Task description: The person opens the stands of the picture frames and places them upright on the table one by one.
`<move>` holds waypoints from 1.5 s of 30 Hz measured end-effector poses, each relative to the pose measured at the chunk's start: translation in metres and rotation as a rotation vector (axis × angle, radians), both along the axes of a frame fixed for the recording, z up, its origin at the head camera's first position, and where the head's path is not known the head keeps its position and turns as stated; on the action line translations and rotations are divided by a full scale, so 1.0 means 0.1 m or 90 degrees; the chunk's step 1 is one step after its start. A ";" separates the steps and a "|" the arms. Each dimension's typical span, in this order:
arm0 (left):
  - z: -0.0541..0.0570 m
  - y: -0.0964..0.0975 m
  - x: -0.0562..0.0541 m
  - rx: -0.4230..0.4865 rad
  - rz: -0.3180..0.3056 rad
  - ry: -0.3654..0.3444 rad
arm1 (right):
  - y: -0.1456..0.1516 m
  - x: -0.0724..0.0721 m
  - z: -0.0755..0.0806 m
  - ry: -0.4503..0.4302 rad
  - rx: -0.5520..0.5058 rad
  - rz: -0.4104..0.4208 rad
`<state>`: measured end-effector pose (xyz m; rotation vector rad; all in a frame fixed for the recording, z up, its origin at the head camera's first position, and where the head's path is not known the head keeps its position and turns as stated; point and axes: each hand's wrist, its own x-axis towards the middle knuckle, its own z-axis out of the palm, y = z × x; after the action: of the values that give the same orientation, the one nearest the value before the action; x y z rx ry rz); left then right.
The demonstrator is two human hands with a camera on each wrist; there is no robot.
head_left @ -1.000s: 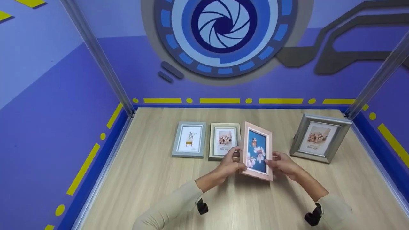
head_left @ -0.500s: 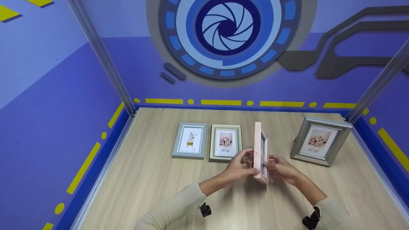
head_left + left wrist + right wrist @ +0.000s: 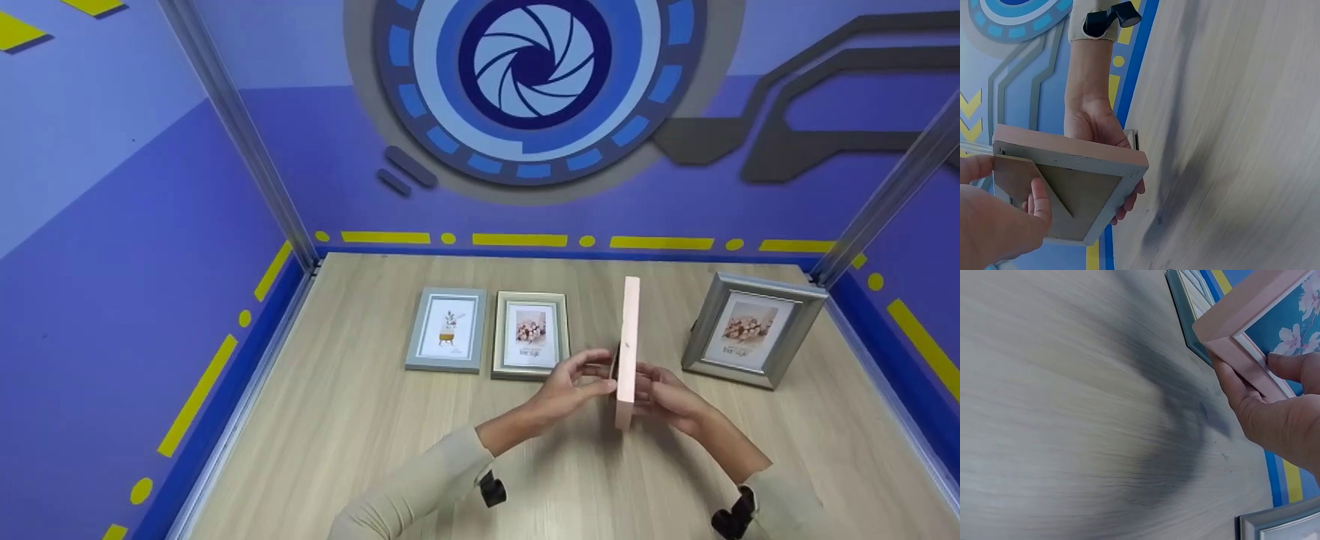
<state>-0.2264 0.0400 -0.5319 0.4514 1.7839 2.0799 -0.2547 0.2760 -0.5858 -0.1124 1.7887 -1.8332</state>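
A pink picture frame (image 3: 629, 337) is held on edge above the table, its side toward the head camera. My right hand (image 3: 675, 397) grips it, with the thumb on the blue blossom picture (image 3: 1286, 337) and the fingers around the edge. On the frame's back, in the left wrist view, is a brown stand flap (image 3: 1016, 174). My left hand (image 3: 566, 386) pinches this flap, which stands slightly away from the backing. To the left of the hands lie a gold picture frame (image 3: 499, 337) and a grey-blue picture frame (image 3: 412, 337).
At the right, a silver picture frame (image 3: 776, 360) stands tilted back on the wooden table (image 3: 360, 450). Blue-purple walls (image 3: 300, 165) close off the back and both sides. Black wrist cameras (image 3: 493, 489) sit at the sleeve cuffs.
The pink frame has turned from its picture facing the head camera to edge-on, and shifted slightly right. My left hand has moved right, to the flap on its back.
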 end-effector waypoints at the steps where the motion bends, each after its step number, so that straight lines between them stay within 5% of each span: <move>1: -0.01 -0.01 0.00 -0.001 -0.003 0.003 | 0.00 0.00 0.00 0.003 0.002 0.002; 10: -0.01 -0.08 -0.05 0.004 -0.013 0.047 | -0.01 -0.02 -0.01 0.014 -0.005 -0.008; 24: -0.02 -0.19 -0.15 -0.082 0.017 0.106 | -0.03 0.03 -0.02 -0.023 -0.042 -0.065; 30: 0.00 -0.26 -0.23 -0.121 0.041 0.158 | 0.06 0.03 -0.04 0.003 -0.077 -0.025; 36: -0.04 -0.33 -0.30 -0.128 0.052 0.146 | 0.14 0.03 -0.08 0.033 -0.153 0.033; 40: -0.07 -0.34 -0.29 -0.141 0.051 0.155 | 0.15 0.04 -0.11 0.036 -0.145 0.038; 45: -0.09 -0.32 -0.29 -0.168 0.076 0.253 | 0.11 0.05 -0.09 0.008 -0.087 -0.019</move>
<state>-0.2559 0.0079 -0.5406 0.7357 2.3262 1.8861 -0.2499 0.2868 -0.5946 -0.1508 1.6800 -1.9798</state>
